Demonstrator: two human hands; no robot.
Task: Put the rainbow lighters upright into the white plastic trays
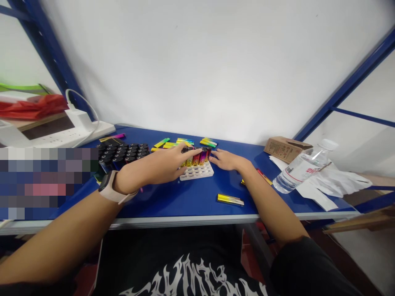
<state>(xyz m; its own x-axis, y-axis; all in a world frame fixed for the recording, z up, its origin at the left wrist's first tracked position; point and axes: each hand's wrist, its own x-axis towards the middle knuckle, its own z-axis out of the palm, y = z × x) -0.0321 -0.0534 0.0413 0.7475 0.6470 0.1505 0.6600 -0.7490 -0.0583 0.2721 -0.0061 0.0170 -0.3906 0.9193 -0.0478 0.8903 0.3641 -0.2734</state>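
Note:
A white slotted tray point(197, 173) stands on the blue table, with a row of colourful lighters point(196, 159) upright in its back slots. My left hand point(168, 162) reaches over the tray's left side, fingers apart, touching or just above the lighter tops. At the tray's right end, my right hand point(225, 159) rests low with its fingers spread, the fingertips beside the last lighter. Several loose lighters lie behind the tray, among them a green and yellow one point(209, 142). A yellow lighter point(230, 200) lies flat near the front edge.
Many dark-topped cylindrical items point(123, 153) stand grouped at the left. A power strip point(58, 137) with plugs is behind them. To the right are a brown box point(285, 149), a tilted water bottle point(300, 168) and crumpled white paper point(342, 179). Another lighter point(264, 176) lies by my right forearm.

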